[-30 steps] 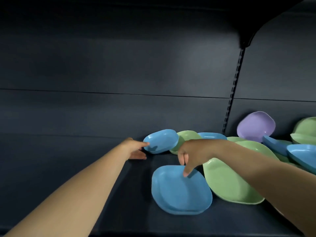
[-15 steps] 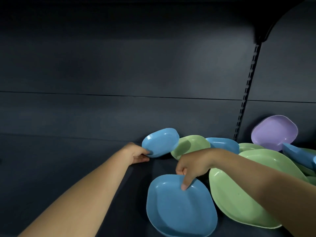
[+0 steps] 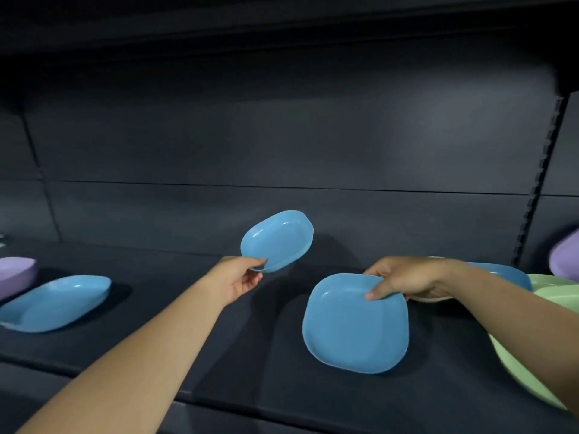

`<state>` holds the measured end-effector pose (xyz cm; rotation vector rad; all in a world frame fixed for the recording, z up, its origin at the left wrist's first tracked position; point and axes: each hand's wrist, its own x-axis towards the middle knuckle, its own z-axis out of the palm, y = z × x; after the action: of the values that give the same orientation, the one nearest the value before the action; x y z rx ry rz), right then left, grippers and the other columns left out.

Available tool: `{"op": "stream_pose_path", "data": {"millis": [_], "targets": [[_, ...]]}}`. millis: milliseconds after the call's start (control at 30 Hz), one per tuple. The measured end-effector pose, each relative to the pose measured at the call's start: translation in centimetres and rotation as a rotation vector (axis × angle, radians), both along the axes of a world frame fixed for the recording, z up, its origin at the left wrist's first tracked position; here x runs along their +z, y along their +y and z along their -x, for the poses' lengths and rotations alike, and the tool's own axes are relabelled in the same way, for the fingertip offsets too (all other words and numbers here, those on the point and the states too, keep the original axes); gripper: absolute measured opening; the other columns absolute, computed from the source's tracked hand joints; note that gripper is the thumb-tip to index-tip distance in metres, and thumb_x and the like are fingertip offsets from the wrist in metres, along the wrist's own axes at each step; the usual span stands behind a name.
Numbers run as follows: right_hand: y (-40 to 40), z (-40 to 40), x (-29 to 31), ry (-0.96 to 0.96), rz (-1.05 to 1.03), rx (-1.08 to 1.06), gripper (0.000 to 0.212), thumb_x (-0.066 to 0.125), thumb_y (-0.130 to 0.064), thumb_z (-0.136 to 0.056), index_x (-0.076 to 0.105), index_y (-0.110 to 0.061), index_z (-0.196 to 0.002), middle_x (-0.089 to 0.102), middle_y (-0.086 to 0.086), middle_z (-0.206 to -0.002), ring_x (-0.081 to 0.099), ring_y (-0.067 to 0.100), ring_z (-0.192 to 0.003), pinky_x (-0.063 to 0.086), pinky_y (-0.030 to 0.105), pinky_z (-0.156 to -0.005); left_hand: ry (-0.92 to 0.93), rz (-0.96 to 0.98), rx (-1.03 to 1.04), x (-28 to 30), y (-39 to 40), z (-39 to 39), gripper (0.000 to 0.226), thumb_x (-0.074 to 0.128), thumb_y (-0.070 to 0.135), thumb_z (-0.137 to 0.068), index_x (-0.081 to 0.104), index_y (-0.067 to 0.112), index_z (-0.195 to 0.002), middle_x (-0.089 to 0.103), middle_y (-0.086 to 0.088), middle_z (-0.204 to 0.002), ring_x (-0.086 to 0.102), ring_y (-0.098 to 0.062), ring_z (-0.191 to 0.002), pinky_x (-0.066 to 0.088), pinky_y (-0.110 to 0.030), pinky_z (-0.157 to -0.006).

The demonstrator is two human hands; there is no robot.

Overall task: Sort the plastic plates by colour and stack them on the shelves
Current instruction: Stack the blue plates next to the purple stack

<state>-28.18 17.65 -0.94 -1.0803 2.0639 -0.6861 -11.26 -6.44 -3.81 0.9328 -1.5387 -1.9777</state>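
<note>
Both hands hold blue plates above the dark shelf (image 3: 219, 364).

Left hand (image 3: 234, 278) pinches the rim of a small blue plate (image 3: 277, 240), tilted and raised near the back panel. Right hand (image 3: 404, 280) grips the far edge of a larger, rounded-square blue plate (image 3: 354, 327), thumb on top. Blue plates visible: four, including one lying at left (image 3: 56, 302). Purple: two, at either edge. Green plates (image 3: 551, 289) lie piled at right, count unclear.

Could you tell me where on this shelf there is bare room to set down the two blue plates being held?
Bare shelf lies between the resting blue plate at left and the left hand; more lies in front of the right hand's blue plate. The right end is crowded with overlapping green plates, blue and purple ones.
</note>
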Motion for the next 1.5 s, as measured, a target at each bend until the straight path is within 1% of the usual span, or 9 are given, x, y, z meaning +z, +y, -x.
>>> {"op": "stream_pose_path", "data": {"millis": [133,267,400,533,700,1133,1267,1367,1500], "targets": [[-3.4,-4.2,1.0,-0.037,0.117,-0.087,0.021,0.060,-0.009,-0.091,0.066,-0.010,-0.111,0.072,0.009,-0.108,0.069,0.017,-0.089,0.054,0.024,-0.070,0.007,0.096,0.025,2.3,-4.2,-5.9,0.014,0.069,0.004,-0.083,0.059,0.005,-0.093,0.063,-0.007,-0.082,0.054,-0.013,-0.058,0.046,-0.016,-0.040],[-7.9,-9.1,1.9,-0.071,0.208,-0.125,0.032,0.068,-0.019,-0.075,0.067,-0.016,-0.108,0.074,0.000,-0.089,0.067,0.012,-0.075,0.047,0.020,-0.057,-0.026,0.232,0.006,4.2,-9.5,-12.7,0.010,0.070,0.005,-0.082,0.062,0.008,-0.087,0.065,-0.005,-0.079,0.055,-0.015,-0.060,0.047,-0.018,-0.047],[-13.2,-13.8,1.6,-0.143,0.380,-0.225,0.017,0.055,-0.007,-0.093,0.065,-0.010,-0.106,0.065,-0.001,-0.072,0.054,0.011,-0.056,0.037,0.017,-0.043,-0.052,0.306,0.019,4.4,-15.7,-19.4,0.013,0.073,0.006,-0.079,0.065,0.006,-0.090,0.068,-0.008,-0.084,0.059,-0.018,-0.070,0.049,-0.022,-0.058],[-18.3,-17.8,0.1,-0.285,0.527,-0.344,0.018,0.050,-0.002,-0.094,0.060,-0.002,-0.109,0.058,0.006,-0.072,0.045,0.016,-0.054,0.036,0.019,-0.040,-0.126,0.304,0.037,3.7,-20.5,-24.0,0.017,0.074,0.006,-0.078,0.067,0.003,-0.094,0.069,-0.009,-0.082,0.060,-0.017,-0.064,0.049,-0.018,-0.045],[-23.5,-21.0,-0.8,-0.337,0.541,-0.434,0.014,0.050,-0.003,-0.094,0.059,-0.005,-0.104,0.055,0.005,-0.069,0.042,0.014,-0.049,0.037,0.022,-0.045,-0.159,0.314,0.042,2.5,-24.8,-26.7,0.023,0.074,0.003,-0.077,0.068,0.003,-0.099,0.072,-0.014,-0.098,0.067,-0.026,-0.086,0.054,-0.034,-0.080],[-31.7,-25.2,-1.7,-0.345,0.568,-0.556,0.024,0.058,-0.007,-0.092,0.058,-0.006,-0.116,0.058,0.006,-0.078,0.045,0.010,-0.043,0.039,0.021,-0.044,-0.349,0.320,-0.070,-0.6,-29.9,-27.4,0.025,0.074,0.003,-0.078,0.063,0.001,-0.100,0.070,-0.010,-0.089,0.067,-0.020,-0.074,0.054,-0.022,-0.051],[-33.1,-26.7,-2.3,-0.336,0.581,-0.650,0.024,0.057,-0.004,-0.091,0.058,-0.003,-0.115,0.058,0.007,-0.075,0.045,0.012,-0.046,0.037,0.020,-0.039,-0.415,0.381,-0.134,-1.2,-31.0,-27.2,0.022,0.073,0.005,-0.078,0.055,0.005,-0.090,0.064,-0.007,-0.078,0.059,-0.017,-0.061,0.044,-0.016,-0.038],[-33.8,-28.2,-3.0,-0.320,0.572,-0.721,0.025,0.057,-0.003,-0.091,0.059,-0.003,-0.115,0.060,0.008,-0.076,0.045,0.013,-0.046,0.037,0.019,-0.036,-0.477,0.470,-0.211,-1.7,-31.5,-27.1,0.023,0.073,0.012,-0.079,0.052,0.009,-0.085,0.059,-0.005,-0.076,0.053,-0.015,-0.054,0.041,-0.018,-0.039],[-34.6,-30.0,-4.3,-0.304,0.573,-0.839,0.025,0.057,-0.001,-0.090,0.058,-0.003,-0.116,0.059,0.008,-0.074,0.045,0.012,-0.045,0.037,0.019,-0.036,-0.499,0.593,-0.269,-2.5,-32.1,-27.3,0.027,0.072,0.028,-0.080,0.050,0.013,-0.084,0.056,-0.003,-0.078,0.051,-0.015,-0.059,0.044,-0.024,-0.052]]}}
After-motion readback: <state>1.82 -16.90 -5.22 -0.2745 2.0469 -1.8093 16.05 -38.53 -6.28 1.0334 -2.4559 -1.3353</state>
